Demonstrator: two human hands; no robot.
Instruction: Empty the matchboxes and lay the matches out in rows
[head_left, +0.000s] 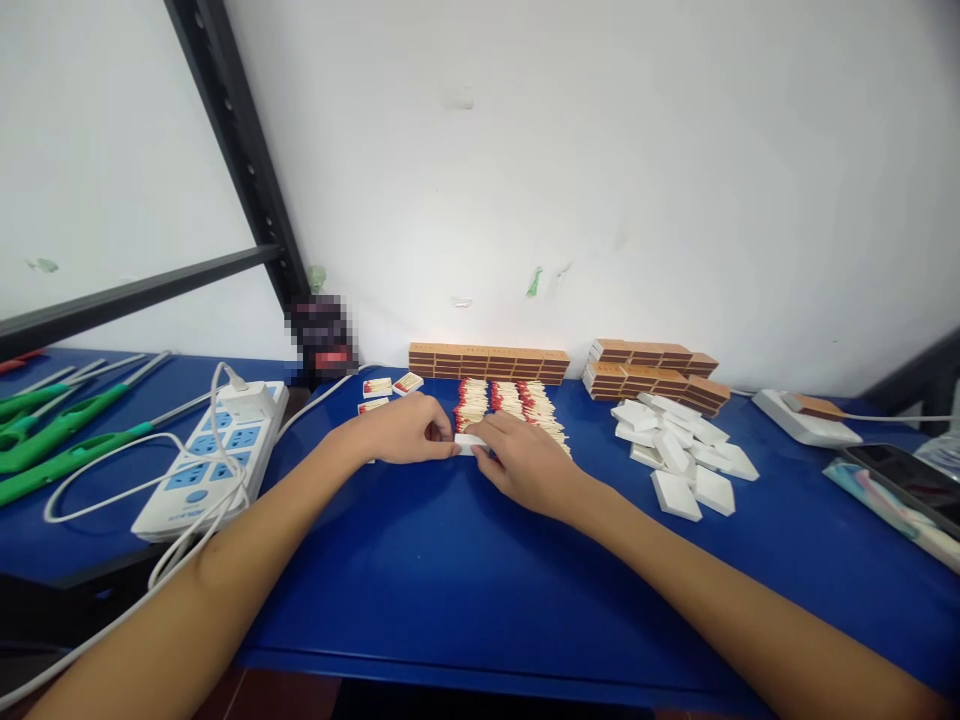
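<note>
My left hand [409,430] and my right hand [521,458] meet at the middle of the blue table [450,570], fingers pinched on a small white matchbox tray [469,440] between them. Just behind the hands lie rows of red-tipped matches [510,400]. Three filled matchboxes [386,388] sit to the left of the matches. A heap of empty white trays [679,450] lies to the right of my right hand.
Brown matchbox sleeves are stacked along the wall [487,362] and at the right [652,375]. A white power strip [214,455] with cables lies left, beside green-handled tools [60,430]. A phone [904,478] and a white adapter [806,415] lie at far right.
</note>
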